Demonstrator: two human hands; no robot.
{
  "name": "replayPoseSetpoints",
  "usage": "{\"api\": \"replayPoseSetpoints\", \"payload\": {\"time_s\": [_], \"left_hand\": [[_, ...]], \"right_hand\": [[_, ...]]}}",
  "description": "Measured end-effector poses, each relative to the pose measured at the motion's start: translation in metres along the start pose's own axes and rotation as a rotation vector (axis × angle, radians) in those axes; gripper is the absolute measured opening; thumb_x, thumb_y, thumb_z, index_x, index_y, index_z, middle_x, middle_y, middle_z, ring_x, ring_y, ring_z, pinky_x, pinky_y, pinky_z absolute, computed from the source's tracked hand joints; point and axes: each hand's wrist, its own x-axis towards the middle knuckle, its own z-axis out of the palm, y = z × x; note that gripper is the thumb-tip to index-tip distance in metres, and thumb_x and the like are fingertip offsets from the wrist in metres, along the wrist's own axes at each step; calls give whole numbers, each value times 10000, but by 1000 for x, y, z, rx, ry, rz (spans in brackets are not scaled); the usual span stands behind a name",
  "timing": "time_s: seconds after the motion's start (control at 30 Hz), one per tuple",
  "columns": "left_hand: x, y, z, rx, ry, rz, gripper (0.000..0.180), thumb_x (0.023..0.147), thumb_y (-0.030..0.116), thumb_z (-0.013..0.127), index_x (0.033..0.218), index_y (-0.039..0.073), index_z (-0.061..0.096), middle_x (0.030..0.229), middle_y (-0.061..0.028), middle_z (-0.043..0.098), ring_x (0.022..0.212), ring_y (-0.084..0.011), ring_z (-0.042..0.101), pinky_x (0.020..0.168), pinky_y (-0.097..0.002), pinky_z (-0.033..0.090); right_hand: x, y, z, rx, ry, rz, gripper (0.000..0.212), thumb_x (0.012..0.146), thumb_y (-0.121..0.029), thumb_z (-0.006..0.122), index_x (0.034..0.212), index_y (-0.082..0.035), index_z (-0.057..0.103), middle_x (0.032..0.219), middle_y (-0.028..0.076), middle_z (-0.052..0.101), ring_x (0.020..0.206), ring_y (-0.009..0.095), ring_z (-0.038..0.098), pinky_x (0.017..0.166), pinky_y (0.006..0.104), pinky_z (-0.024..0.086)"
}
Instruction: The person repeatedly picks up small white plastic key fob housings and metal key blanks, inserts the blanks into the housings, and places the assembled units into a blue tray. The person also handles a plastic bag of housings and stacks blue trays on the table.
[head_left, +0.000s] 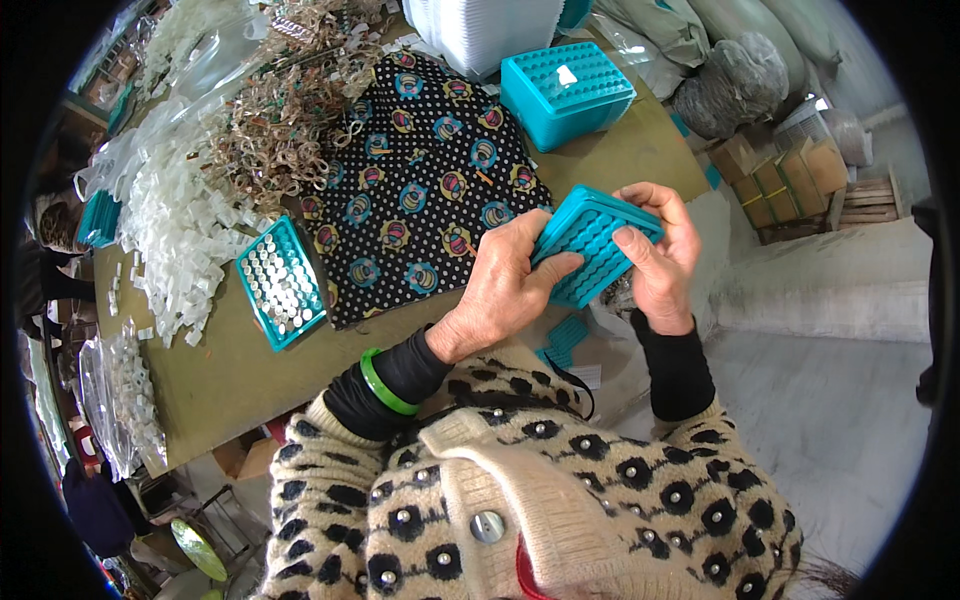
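Between my two hands is a small teal plastic tray (590,240) with rows of round pockets, held tilted beyond the table's near right edge. My left hand (505,275) grips its left side, thumb lying across the pockets. On the right side my right hand (662,255) closes round the rim, thumb on the face and fingers behind. I cannot tell whether it is one tray or several stacked together. Left of my left hand, on the table, lies another teal tray (282,285) with many small shiny round pieces in its pockets. A dark polka-dot cloth (400,200) is spread between.
A stack of teal trays (568,95) stands at the far right of the table (215,400), beside stacked white trays (480,35). Heaps of translucent plastic pieces (180,240) and brownish clear pieces (275,140) cover the left. Cardboard boxes (790,185) sit on the right.
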Motion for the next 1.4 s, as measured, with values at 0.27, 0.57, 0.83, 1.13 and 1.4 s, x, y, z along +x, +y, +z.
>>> {"api": "replayPoseSetpoints", "payload": {"time_s": [0.27, 0.57, 0.83, 1.13, 1.4], "left_hand": [[-7, -1, -7, 15, -183, -155, 391, 845, 124, 759, 1177, -18, 608, 895, -153, 698, 795, -189, 675, 733, -336, 547], [-9, -2, -5, 294, 97, 277, 541, 804, 3, 738, 1305, 5, 535, 1088, -152, 614, 923, -258, 645, 741, -344, 550], [-44, 2, -27, 204, 168, 374, 290, 837, 0, 704, 1115, 2, 621, 922, -121, 630, 728, -258, 648, 607, -354, 536], [-184, 14, -97, 384, 535, -23, 165, 804, -11, 723, 961, 23, 687, 670, -85, 609, 546, -205, 610, 491, -308, 462], [-241, -13, -106, 330, 503, -820, 229, 846, 180, 716, 892, -43, 686, 816, -166, 685, 703, -287, 672, 637, -362, 525]], "right_hand": [[-8, -15, -35, -266, -177, 232, 271, 926, -122, 679, 1123, 43, 595, 954, 44, 663, 856, 75, 588, 773, 236, 478], [29, 9, -97, -103, 108, 264, 255, 912, -178, 680, 1066, 21, 640, 866, 38, 662, 736, 101, 596, 648, 265, 468], [67, 30, -93, -1443, 176, -284, 349, 855, -263, 765, 1066, -4, 664, 1066, 169, 612, 1027, 320, 557, 917, 426, 445], [-49, 36, 78, -250, -1353, 92, 192, 921, -107, 623, 1089, -13, 635, 1122, 147, 643, 1042, 269, 606, 916, 354, 481], [-74, 177, 165, -307, -1344, 477, 238, 985, -181, 564, 1161, -29, 615, 1135, 124, 618, 1045, 223, 564, 910, 330, 446]]}}
